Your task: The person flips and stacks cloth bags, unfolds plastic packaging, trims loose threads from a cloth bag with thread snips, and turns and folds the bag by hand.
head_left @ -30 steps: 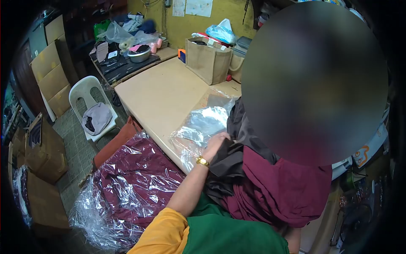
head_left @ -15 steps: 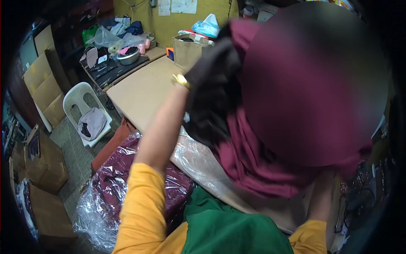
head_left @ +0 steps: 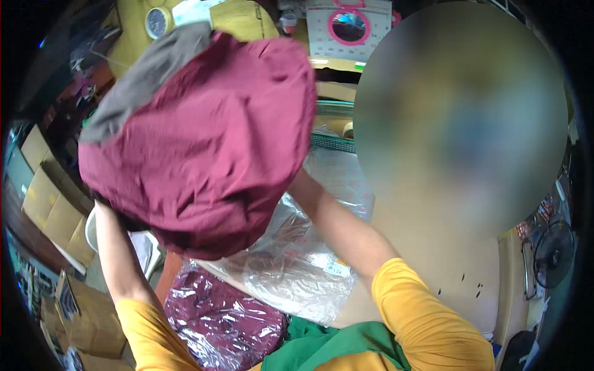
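Observation:
A bunched maroon cloth (head_left: 210,142) with a dark grey part (head_left: 148,83) is raised in front of me at the upper left. My left forearm (head_left: 120,260) runs up to its lower left edge, and that hand is hidden behind it. From the right, my right forearm (head_left: 337,226) reaches the cloth's right edge; its hand is covered too. Below the cloth, clear plastic (head_left: 297,266) with a small white label lies on the table. Maroon fabric wrapped in clear plastic (head_left: 226,315) sits at the bottom, left of my green garment.
Cardboard boxes (head_left: 93,315) stand at the lower left, near a partly hidden white chair (head_left: 91,232). A calendar (head_left: 322,31) and a pink-framed round mirror (head_left: 349,26) are at the top. A fan (head_left: 554,253) is at the right. A blurred disc hides the upper right.
The maroon and grey cloth has moved from the right to the upper left, and both arms have moved left with it. The view has turned right, bringing the calendar and mirror into sight.

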The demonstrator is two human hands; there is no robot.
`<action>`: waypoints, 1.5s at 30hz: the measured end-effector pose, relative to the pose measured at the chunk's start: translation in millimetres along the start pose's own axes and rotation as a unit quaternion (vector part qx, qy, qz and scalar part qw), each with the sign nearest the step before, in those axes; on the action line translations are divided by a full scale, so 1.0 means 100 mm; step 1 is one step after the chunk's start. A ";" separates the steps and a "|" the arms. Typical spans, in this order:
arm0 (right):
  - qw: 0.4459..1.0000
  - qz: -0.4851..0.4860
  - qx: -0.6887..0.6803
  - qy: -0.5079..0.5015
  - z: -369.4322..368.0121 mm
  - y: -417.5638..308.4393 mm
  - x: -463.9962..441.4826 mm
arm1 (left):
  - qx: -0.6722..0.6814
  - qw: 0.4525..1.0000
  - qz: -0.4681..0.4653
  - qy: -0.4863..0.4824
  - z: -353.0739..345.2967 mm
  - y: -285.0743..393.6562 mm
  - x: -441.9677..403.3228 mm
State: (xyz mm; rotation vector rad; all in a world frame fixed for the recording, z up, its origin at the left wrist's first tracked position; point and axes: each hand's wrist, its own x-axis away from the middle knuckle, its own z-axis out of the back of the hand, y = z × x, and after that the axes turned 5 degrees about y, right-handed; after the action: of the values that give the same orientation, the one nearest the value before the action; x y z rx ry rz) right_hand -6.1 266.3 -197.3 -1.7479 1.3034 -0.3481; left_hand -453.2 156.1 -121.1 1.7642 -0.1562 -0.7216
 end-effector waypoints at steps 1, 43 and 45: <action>1.000 -0.014 -0.011 0.000 0.09 0.24 -0.01 | -0.009 0.999 0.030 0.010 0.11 -0.32 0.01; 0.790 -0.083 0.444 0.414 2.71 -0.41 1.47 | 0.083 0.964 0.037 0.250 1.29 -1.61 0.01; 0.775 -0.038 0.491 0.397 3.11 -0.05 1.58 | 0.091 0.946 -0.096 0.296 0.73 -0.36 1.09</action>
State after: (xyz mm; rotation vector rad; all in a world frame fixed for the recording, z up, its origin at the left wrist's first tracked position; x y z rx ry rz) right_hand 270.7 280.1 -409.7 -0.7094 1.1980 -1.6219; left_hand -414.3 58.1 -206.6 2.1178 0.3730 -0.2885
